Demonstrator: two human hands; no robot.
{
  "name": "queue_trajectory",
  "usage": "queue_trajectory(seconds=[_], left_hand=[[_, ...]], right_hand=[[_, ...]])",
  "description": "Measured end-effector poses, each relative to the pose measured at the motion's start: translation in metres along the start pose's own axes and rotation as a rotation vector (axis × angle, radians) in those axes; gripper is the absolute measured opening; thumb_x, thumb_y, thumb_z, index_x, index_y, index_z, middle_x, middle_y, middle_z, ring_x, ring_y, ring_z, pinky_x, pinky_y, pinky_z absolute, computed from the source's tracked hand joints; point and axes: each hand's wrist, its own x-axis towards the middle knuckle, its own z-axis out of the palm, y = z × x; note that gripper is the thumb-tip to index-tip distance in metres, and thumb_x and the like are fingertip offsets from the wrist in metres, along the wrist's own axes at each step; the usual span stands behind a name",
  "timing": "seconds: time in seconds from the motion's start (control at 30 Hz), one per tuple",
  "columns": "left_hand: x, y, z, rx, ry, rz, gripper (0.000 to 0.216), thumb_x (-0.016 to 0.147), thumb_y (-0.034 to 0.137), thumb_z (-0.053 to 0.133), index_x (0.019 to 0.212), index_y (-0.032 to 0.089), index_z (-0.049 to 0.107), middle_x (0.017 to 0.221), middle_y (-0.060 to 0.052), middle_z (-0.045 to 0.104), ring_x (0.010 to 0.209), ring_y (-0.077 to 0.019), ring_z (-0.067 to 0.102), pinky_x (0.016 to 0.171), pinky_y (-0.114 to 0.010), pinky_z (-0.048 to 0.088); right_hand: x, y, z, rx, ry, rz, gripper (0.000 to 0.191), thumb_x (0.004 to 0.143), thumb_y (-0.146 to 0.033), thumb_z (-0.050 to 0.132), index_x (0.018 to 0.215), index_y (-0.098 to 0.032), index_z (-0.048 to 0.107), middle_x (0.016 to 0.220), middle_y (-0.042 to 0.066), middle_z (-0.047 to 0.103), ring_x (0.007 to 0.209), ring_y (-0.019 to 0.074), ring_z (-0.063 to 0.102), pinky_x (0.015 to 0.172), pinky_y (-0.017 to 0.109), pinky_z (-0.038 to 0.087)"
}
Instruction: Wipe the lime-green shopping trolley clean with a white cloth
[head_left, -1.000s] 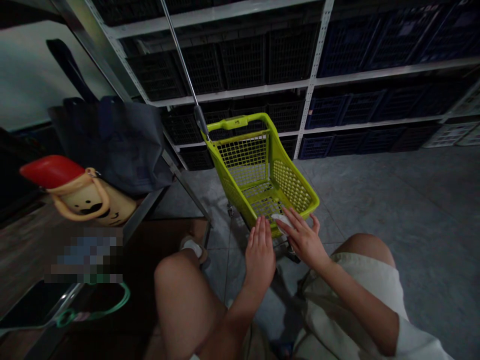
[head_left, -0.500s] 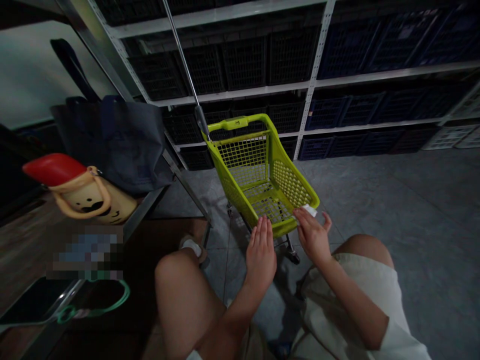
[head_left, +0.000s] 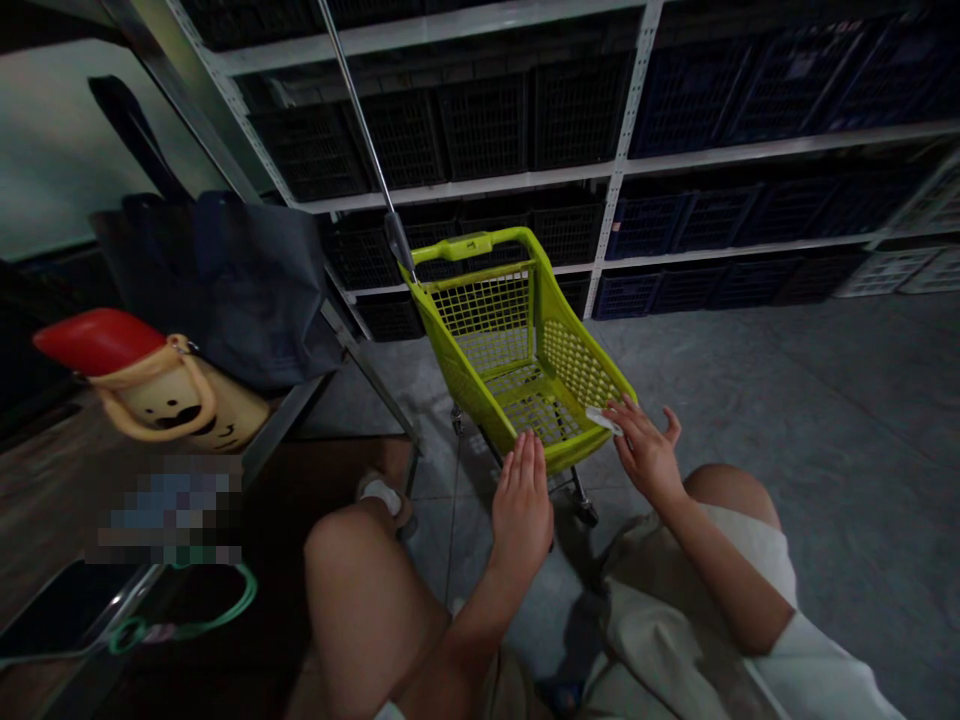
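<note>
Right hand [head_left: 646, 452] slid rightward along rim since earlier frame; fingers flat, thumb spread, pressing white wipe [head_left: 603, 419] onto green cart [head_left: 517, 330] rim, corner at 4 o'clock. Left hand [head_left: 523, 500] unmoved, open, fingers together, flat against cart's 6 o'clock end. Cart stands on floor [head_left: 750, 400].

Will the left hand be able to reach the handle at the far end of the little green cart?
Probably yes, with a stretch. The left hand lies flat at the near rim of the cart, and only the open basket lies between it and the handle.
</note>
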Motion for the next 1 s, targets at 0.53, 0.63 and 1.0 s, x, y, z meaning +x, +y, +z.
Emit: queue_trajectory(seconds=[0.53,0.63,1.0], left_hand=[[-0.005,0.000,0.000,0.013,0.007,0.000,0.068,0.085,0.003,0.040,0.152,0.003,0.032,0.161,-0.016,0.035,0.150,-0.0239,0.031,0.121,-0.039,0.035],[-0.005,0.002,0.000,0.008,0.000,0.007,0.067,0.086,0.005,0.041,0.152,0.001,0.032,0.162,-0.016,0.033,0.150,-0.0251,0.031,0.121,-0.040,0.034],[-0.006,-0.002,0.001,0.001,0.028,-0.008,0.069,0.084,0.004,0.041,0.153,0.004,0.031,0.160,-0.017,0.036,0.151,-0.0250,0.028,0.121,-0.042,0.033]], right_hand=[[-0.005,0.010,-0.007,0.011,-0.068,-0.258,0.044,0.099,-0.016,0.042,0.140,-0.027,0.049,0.132,0.008,0.069,0.124,0.0200,0.062,0.115,0.047,0.015],[-0.006,0.025,-0.004,-0.049,0.024,-0.073,0.044,0.098,-0.017,0.041,0.140,-0.026,0.050,0.134,0.010,0.067,0.127,0.0235,0.060,0.114,0.049,0.014],[-0.015,-0.091,0.001,0.101,-0.106,-0.218,0.057,0.095,-0.013,0.042,0.151,-0.027,0.040,0.138,0.008,0.064,0.131,0.0200,0.057,0.116,0.044,0.020]])
